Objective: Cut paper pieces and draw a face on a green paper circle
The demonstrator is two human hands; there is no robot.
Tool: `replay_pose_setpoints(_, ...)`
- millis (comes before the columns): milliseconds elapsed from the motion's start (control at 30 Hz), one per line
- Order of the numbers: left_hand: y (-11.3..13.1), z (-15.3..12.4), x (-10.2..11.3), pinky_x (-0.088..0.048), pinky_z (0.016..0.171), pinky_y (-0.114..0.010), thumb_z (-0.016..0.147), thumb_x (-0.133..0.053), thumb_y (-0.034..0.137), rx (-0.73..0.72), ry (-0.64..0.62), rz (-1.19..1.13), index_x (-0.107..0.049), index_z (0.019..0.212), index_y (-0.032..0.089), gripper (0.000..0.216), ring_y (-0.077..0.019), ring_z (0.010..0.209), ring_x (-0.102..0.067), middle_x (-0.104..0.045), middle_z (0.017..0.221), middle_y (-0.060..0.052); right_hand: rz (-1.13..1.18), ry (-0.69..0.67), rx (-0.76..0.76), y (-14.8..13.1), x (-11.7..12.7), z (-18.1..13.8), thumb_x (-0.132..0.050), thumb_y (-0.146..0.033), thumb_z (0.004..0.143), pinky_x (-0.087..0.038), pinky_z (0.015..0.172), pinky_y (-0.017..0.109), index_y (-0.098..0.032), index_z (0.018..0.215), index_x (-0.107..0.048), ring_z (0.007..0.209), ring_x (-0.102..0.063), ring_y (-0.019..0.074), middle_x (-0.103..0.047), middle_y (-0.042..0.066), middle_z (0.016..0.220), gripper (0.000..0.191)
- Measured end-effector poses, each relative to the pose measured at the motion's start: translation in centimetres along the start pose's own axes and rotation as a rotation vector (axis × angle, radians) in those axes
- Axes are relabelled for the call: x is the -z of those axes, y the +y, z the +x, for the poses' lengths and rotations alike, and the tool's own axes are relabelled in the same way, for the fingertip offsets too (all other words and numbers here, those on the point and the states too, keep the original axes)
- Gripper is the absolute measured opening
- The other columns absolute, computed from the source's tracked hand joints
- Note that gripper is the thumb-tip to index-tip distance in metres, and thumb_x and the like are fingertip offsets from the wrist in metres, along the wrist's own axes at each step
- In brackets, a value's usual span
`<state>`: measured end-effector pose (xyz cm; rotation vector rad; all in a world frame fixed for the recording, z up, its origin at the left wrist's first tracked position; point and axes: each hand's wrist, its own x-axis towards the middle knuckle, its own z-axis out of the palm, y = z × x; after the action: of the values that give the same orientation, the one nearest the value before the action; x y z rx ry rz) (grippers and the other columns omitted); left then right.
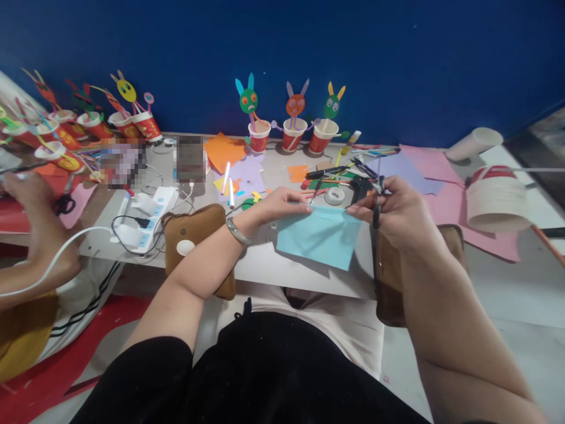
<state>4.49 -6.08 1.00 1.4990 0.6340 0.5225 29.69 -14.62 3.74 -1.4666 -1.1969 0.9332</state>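
Note:
A light blue sheet of paper [320,238] hangs tilted over the table's front edge, between my two hands. With thumb and fingers, my left hand [286,203] pinches its upper left edge. My right hand [399,212] grips its upper right corner between fingertips, and a pair of scissors [376,203] with dark handles is hooked on the same hand, blades pointing up. Just beyond the sheet lie a roll of tape [334,195] and a cluster of dark pens [329,172].
Paper cups with paper-faced figures, one red cup [258,138] among them, stand along the blue wall. A power strip [156,221] and cables lie left, near another person's hand [29,191]. Pink sheets [485,229] and a white paper roll [497,200] are at right.

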Motion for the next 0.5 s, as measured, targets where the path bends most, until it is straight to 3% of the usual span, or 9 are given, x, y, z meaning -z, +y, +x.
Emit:
replay_pose_setpoints(100, 0.0, 0.1, 0.1, -0.041, 0.059, -0.024, 0.060, -0.098, 0.061, 0.045, 0.214, -0.149, -0.071, 0.076, 0.017, 0.054, -0.0104, 0.066, -0.057, -0.064, 0.074, 0.002, 0.037, 0.007, -0.035, 0.5, 0.2, -0.1, -0.110, -0.036, 0.040, -0.058, 0.061, 0.027, -0.027, 0.088, -0.048, 0.064, -0.073, 0.0175, -0.071, -0.006, 0.066, 0.079)
replay_pose_setpoints(200, 0.1, 0.2, -0.2, -0.042, 0.055, -0.024, 0.066, -0.097, 0.058, 0.102, 0.285, -0.206, -0.064, 0.072, 0.019, 0.051, -0.0098, 0.060, -0.055, -0.059, 0.067, 0.003, 0.048, -0.006, -0.053, 1.1, 0.0, -0.4, -0.111, -0.038, 0.039, -0.059, 0.062, 0.028, -0.025, 0.086, -0.052, 0.062, -0.071, 0.0162, -0.072, -0.006, 0.066, 0.076)
replay_pose_setpoints(333, 0.1, 0.0, -0.5, -0.039, 0.053, -0.023, 0.079, -0.091, 0.059, 0.102, 0.256, -0.204, -0.061, 0.069, 0.020, 0.050, -0.0084, 0.057, -0.052, -0.055, 0.063, 0.004, 0.087, 0.025, -0.070, 1.8, -0.3, -1.0, -0.111, -0.040, 0.035, -0.060, 0.063, 0.028, -0.025, 0.085, -0.053, 0.062, -0.071, 0.0154, -0.071, -0.007, 0.064, 0.078)
replay_pose_setpoints(500, -0.1, -0.1, -0.1, -0.050, 0.062, -0.025, 0.061, -0.101, 0.048, 0.104, 0.176, -0.208, -0.070, 0.080, 0.018, 0.047, -0.0123, 0.068, -0.065, -0.071, 0.076, 0.000, 0.089, -0.027, -0.084, 2.3, -0.5, -1.6, -0.112, -0.046, 0.037, -0.061, 0.065, 0.030, -0.025, 0.082, -0.050, 0.063, -0.072, 0.0172, -0.066, -0.008, 0.060, 0.079)
